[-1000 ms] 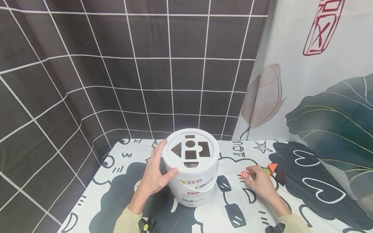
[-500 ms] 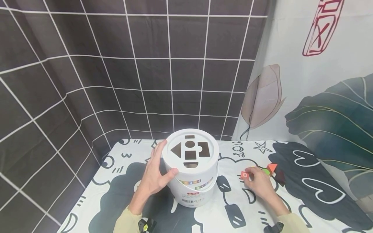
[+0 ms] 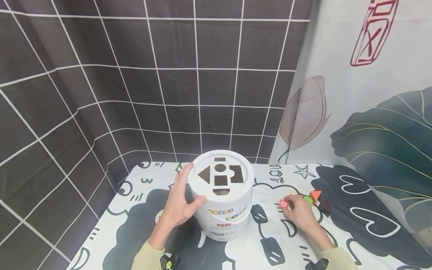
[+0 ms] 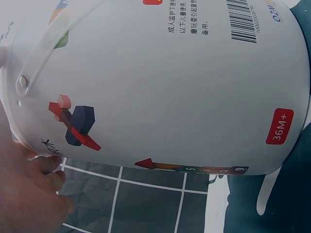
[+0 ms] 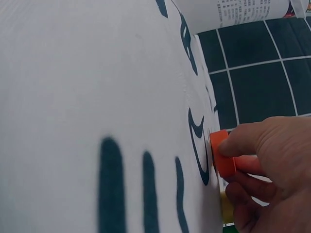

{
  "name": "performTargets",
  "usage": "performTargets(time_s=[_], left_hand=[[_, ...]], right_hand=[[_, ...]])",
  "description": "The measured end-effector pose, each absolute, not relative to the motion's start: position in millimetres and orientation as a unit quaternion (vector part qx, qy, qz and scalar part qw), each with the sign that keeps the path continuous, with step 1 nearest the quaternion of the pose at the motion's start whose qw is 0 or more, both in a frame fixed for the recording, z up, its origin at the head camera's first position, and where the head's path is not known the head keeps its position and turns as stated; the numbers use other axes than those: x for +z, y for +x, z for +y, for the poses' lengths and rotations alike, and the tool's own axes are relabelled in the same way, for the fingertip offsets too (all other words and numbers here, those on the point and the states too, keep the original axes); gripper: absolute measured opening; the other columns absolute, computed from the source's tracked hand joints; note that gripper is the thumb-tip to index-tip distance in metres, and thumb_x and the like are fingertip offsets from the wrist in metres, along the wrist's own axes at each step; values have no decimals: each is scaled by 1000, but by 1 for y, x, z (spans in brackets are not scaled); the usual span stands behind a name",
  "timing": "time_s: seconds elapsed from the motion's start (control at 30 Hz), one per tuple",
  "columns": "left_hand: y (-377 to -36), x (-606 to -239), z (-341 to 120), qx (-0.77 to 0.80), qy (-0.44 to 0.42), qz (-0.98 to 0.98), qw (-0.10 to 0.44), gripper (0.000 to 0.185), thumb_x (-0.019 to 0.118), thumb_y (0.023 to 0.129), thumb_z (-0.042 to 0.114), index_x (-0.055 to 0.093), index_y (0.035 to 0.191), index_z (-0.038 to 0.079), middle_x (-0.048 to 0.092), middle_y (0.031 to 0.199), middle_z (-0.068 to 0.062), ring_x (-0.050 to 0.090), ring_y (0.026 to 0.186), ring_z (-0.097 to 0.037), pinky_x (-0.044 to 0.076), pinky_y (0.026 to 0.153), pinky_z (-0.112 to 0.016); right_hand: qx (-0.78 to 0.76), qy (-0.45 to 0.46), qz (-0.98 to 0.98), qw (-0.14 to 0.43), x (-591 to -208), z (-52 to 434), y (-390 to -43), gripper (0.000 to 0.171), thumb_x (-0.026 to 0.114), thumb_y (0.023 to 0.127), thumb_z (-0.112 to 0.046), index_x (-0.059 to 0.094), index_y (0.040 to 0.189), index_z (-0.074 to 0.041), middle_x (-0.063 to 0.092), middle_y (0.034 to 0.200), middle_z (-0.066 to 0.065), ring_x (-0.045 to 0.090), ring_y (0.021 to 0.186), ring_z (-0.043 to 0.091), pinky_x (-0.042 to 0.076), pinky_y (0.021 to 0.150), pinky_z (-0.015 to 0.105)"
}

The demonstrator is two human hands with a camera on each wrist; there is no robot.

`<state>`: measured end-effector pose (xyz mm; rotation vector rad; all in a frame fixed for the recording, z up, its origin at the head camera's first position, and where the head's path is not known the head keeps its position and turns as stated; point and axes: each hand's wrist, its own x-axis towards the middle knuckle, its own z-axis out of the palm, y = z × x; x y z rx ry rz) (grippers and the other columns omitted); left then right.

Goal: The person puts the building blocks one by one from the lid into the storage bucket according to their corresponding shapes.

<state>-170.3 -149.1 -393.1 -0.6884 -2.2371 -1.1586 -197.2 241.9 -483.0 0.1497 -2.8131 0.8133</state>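
A white bucket (image 3: 221,221) stands upright on the patterned cloth, its white lid (image 3: 248,176) cut with several shaped holes. My left hand (image 3: 180,200) rests against the bucket's left side at the lid, fingers fairly straight along the rim and thumb on the near edge. In the left wrist view, those fingers (image 4: 36,179) lie by the lid end of the printed bucket wall (image 4: 180,107). To the right, my right hand (image 3: 302,213) pinches a red block (image 3: 283,203) marked with a 0. The right wrist view shows the thumb on this block (image 5: 222,153), close over the cloth.
Just beyond the right hand lie a green block (image 3: 308,199), an orange-red triangular block (image 3: 315,195) and a dark red piece (image 3: 324,206). A yellow block (image 5: 227,208) shows below the fingers in the right wrist view. A grid-patterned curtain (image 3: 216,86) stands behind the table.
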Motion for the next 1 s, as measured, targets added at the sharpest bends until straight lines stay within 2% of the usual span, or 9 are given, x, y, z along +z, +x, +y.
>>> performTargets(time_s=[0.23, 0.63, 1.0], left_hand=[[-170, -393, -149, -431, -255, -825, 262, 94, 62, 84, 62, 34, 154, 6, 37, 157, -13, 32, 144, -32, 12, 118, -57], [-170, -393, -149, -434, -250, -826, 256, 93, 63, 83, 59, 34, 154, 6, 36, 157, -13, 31, 144, -34, 13, 117, -58], [-170, -393, -149, -437, -250, -825, 257, 93, 64, 83, 57, 34, 154, 6, 36, 156, -13, 31, 144, -35, 14, 115, -62]], right_hand=[[286, 54, -949, 124, -482, 244, -196, 32, 76, 78, -5, 66, 105, 9, 64, 96, 19, 61, 86, 35, 50, 78, 54], [301, 34, -946, 117, -469, 244, -193, 34, 77, 83, -11, 65, 108, 9, 63, 100, 22, 61, 94, 40, 50, 81, 57], [307, 49, -942, 124, -453, 245, -194, 34, 77, 80, -7, 64, 107, 9, 63, 102, 22, 60, 95, 39, 47, 84, 56]])
